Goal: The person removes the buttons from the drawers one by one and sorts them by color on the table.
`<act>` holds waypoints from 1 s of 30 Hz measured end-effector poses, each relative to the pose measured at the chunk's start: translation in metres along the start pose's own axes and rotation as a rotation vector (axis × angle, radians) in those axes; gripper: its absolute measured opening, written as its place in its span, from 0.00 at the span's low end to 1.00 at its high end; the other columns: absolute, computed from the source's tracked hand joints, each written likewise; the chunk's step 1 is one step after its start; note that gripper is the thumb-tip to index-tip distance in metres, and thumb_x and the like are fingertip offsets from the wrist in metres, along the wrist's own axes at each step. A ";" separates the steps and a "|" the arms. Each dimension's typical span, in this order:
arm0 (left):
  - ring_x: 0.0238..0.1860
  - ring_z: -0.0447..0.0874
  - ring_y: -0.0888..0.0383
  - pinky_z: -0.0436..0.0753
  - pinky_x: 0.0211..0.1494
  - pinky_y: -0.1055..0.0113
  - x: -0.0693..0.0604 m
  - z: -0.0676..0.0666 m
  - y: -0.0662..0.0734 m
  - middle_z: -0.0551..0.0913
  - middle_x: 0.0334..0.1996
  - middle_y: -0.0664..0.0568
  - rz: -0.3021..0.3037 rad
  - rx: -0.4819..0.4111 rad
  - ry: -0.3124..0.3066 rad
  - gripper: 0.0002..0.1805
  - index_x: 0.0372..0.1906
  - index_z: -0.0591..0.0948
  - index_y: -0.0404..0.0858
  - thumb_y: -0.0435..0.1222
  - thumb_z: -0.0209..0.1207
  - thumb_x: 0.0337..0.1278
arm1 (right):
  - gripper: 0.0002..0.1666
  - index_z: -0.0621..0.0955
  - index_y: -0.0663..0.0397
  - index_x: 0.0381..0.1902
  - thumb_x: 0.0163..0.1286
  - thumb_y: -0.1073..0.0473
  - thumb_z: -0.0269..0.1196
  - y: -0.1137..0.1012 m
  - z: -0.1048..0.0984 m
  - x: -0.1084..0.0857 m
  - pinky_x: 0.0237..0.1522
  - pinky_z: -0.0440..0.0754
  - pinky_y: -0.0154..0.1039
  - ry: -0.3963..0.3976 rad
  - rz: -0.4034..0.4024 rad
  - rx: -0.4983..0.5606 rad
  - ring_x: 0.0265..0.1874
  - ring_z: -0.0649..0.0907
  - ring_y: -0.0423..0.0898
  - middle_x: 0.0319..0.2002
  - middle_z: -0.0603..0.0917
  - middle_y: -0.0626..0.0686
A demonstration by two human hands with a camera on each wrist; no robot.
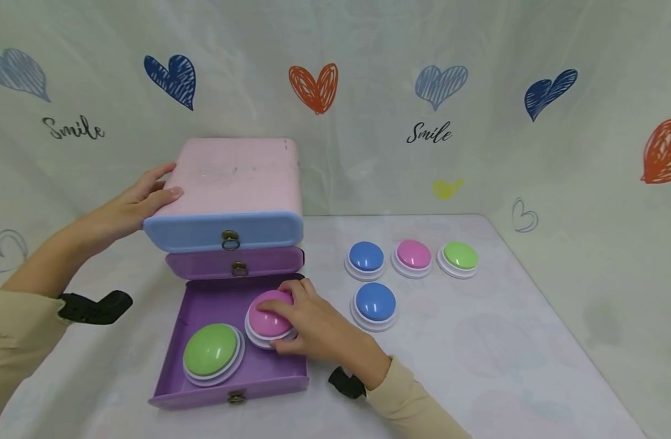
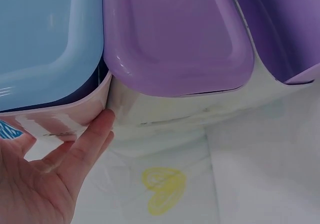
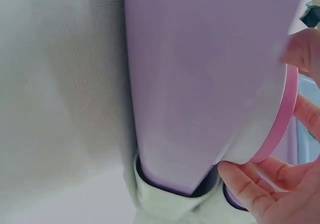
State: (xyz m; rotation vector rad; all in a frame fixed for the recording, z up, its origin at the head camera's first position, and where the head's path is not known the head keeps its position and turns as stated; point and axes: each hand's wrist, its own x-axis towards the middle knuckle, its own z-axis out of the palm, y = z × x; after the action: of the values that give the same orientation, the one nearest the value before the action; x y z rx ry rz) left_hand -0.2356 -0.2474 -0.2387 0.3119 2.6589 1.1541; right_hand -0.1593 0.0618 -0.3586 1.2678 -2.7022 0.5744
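My right hand [image 1: 315, 320] grips a pink dome push button [image 1: 266, 317] with a white base, inside the pulled-out purple bottom drawer [image 1: 225, 299]. The right wrist view has fingers and thumb around the pink button's rim [image 3: 277, 129], above the drawer's side. A green push button [image 1: 210, 350] lies in the drawer's front left, apart from the pink one. My left hand [image 1: 140, 198] rests against the left side of the pink-topped drawer cabinet [image 1: 231, 174]. In the left wrist view, the left hand [image 2: 45, 179] touches the cabinet with nearly straight fingers.
Right of the drawer, on the white table [image 1: 478, 353], stand two blue buttons [image 1: 366, 256], another pink button [image 1: 414, 253] and another green button [image 1: 461, 255]. Above the pulled-out drawer are a blue drawer front [image 1: 258, 230] and a purple one [image 1: 275, 261]. A heart-printed curtain [image 1: 368, 152] hangs behind.
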 end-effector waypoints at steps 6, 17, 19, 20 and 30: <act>0.62 0.56 0.27 0.55 0.58 0.27 0.001 0.000 -0.001 0.35 0.72 0.31 -0.003 0.002 0.002 0.39 0.72 0.27 0.54 0.54 0.35 0.68 | 0.33 0.73 0.36 0.59 0.53 0.48 0.67 -0.004 -0.013 -0.008 0.50 0.76 0.31 -0.011 0.047 0.079 0.57 0.66 0.46 0.57 0.67 0.53; 0.63 0.54 0.26 0.55 0.58 0.26 0.001 0.000 0.001 0.34 0.72 0.31 -0.005 0.002 -0.003 0.39 0.72 0.27 0.54 0.54 0.35 0.68 | 0.32 0.74 0.36 0.56 0.51 0.51 0.70 0.009 -0.032 -0.031 0.48 0.79 0.35 0.099 0.102 0.104 0.56 0.67 0.48 0.54 0.68 0.51; 0.63 0.54 0.26 0.55 0.57 0.26 0.001 0.001 0.001 0.34 0.72 0.32 -0.004 0.004 -0.002 0.39 0.72 0.27 0.54 0.54 0.35 0.68 | 0.32 0.75 0.36 0.55 0.50 0.51 0.70 0.014 -0.035 -0.036 0.47 0.79 0.36 0.119 0.111 0.105 0.56 0.67 0.48 0.53 0.68 0.51; 0.63 0.54 0.26 0.55 0.58 0.26 0.001 0.001 0.001 0.34 0.72 0.32 -0.003 0.003 -0.003 0.39 0.72 0.27 0.54 0.54 0.35 0.68 | 0.32 0.75 0.36 0.55 0.50 0.52 0.70 0.017 -0.037 -0.039 0.47 0.79 0.36 0.127 0.119 0.108 0.55 0.67 0.48 0.53 0.68 0.51; 0.62 0.55 0.27 0.55 0.58 0.27 0.001 0.000 0.001 0.35 0.72 0.31 0.001 0.005 -0.006 0.39 0.72 0.27 0.54 0.54 0.35 0.68 | 0.32 0.76 0.38 0.54 0.48 0.53 0.72 0.047 -0.055 -0.067 0.46 0.78 0.40 0.196 0.208 0.059 0.51 0.68 0.47 0.51 0.69 0.53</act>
State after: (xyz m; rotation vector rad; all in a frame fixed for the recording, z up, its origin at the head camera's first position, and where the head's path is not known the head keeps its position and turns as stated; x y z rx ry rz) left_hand -0.2364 -0.2470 -0.2379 0.3170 2.6569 1.1456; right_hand -0.1554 0.1579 -0.3383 0.8939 -2.6846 0.7631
